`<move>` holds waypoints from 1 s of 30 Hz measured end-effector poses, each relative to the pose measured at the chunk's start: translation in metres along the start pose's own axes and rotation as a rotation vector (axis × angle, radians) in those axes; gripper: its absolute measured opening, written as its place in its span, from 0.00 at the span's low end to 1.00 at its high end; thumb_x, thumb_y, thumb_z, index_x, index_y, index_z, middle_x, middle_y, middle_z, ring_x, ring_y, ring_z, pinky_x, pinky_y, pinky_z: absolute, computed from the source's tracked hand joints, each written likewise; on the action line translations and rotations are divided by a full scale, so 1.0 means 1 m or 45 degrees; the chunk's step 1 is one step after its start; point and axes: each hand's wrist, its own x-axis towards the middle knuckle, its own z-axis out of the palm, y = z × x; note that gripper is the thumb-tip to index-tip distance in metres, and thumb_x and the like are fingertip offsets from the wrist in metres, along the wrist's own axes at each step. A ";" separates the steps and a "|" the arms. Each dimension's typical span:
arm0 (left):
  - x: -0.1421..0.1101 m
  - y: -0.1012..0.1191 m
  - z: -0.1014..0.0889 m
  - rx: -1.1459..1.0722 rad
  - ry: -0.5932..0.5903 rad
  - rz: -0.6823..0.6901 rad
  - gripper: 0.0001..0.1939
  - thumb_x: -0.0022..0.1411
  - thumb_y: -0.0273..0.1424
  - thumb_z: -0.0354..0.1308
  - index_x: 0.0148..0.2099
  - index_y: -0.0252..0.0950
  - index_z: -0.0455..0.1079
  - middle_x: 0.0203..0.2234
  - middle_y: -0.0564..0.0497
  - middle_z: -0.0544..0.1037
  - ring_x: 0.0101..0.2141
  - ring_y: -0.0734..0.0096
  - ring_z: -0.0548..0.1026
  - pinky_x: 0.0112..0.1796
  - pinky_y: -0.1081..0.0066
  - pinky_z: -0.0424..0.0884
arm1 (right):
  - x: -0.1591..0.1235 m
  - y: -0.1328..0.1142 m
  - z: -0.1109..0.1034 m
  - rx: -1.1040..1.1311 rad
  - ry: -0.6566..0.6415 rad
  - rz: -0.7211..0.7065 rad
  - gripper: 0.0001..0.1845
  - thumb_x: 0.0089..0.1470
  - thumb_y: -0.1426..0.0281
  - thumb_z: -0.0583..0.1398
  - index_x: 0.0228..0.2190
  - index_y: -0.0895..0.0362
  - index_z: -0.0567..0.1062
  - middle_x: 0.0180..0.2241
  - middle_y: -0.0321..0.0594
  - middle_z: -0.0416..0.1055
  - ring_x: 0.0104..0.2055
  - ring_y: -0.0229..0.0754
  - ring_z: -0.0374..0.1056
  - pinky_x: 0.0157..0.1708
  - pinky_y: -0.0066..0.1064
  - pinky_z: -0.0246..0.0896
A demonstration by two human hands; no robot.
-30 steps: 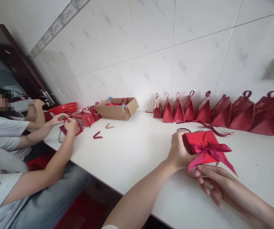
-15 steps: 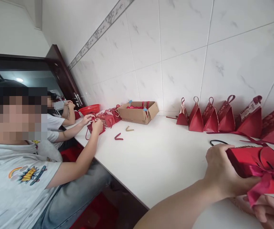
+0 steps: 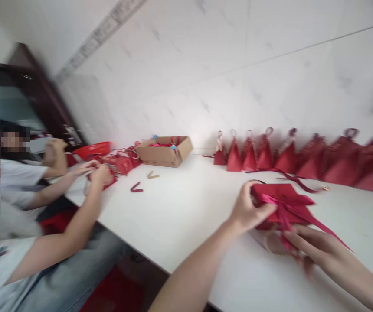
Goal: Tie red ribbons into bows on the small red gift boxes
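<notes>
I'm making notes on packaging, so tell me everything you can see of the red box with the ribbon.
The red box looks like stiff card or leatherette, slightly blurred, with a flat, angular top. A shiny magenta ribbon crosses it in what looks like a bow, its tails hanging. The left hand grips one side, thumb on top; the right hand seems to pinch a tail. It's in front of the row of red bags; whether it touches the table is unclear.

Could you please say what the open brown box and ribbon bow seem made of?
The open brown box looks like matte cardboard, from its plain tan sides. The ribbon bow looks like satiny fabric, from its soft sheen; fibre unclear.
</notes>
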 end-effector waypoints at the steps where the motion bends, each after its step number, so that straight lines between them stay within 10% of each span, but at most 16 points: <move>1: 0.002 0.001 -0.002 -0.035 -0.004 0.000 0.28 0.46 0.32 0.62 0.51 0.37 0.60 0.41 0.48 0.71 0.41 0.65 0.70 0.45 0.62 0.67 | -0.003 -0.009 0.002 -0.021 0.021 -0.023 0.28 0.48 0.42 0.54 0.20 0.54 0.68 0.20 0.39 0.62 0.20 0.39 0.63 0.20 0.33 0.67; 10: 0.002 0.005 -0.004 -0.266 -0.259 0.087 0.26 0.53 0.38 0.56 0.52 0.38 0.53 0.42 0.48 0.68 0.41 0.67 0.69 0.44 0.66 0.66 | -0.007 -0.021 0.004 -0.041 -0.014 -0.103 0.19 0.56 0.57 0.53 0.21 0.57 0.64 0.21 0.34 0.61 0.21 0.34 0.60 0.17 0.25 0.61; 26: 0.000 0.015 0.000 0.034 -0.105 0.068 0.26 0.48 0.31 0.63 0.45 0.40 0.52 0.57 0.42 0.58 0.43 0.67 0.72 0.42 0.65 0.70 | -0.025 -0.038 -0.018 -0.252 -0.474 0.052 0.18 0.53 0.57 0.56 0.23 0.59 0.70 0.25 0.38 0.70 0.16 0.32 0.63 0.12 0.22 0.55; 30: -0.001 0.016 -0.001 0.027 -0.115 0.031 0.26 0.49 0.31 0.63 0.45 0.40 0.51 0.54 0.44 0.60 0.42 0.69 0.72 0.42 0.66 0.70 | -0.033 -0.047 -0.045 -0.346 -0.033 0.058 0.27 0.52 0.48 0.54 0.21 0.59 0.70 0.19 0.35 0.66 0.13 0.31 0.59 0.13 0.24 0.51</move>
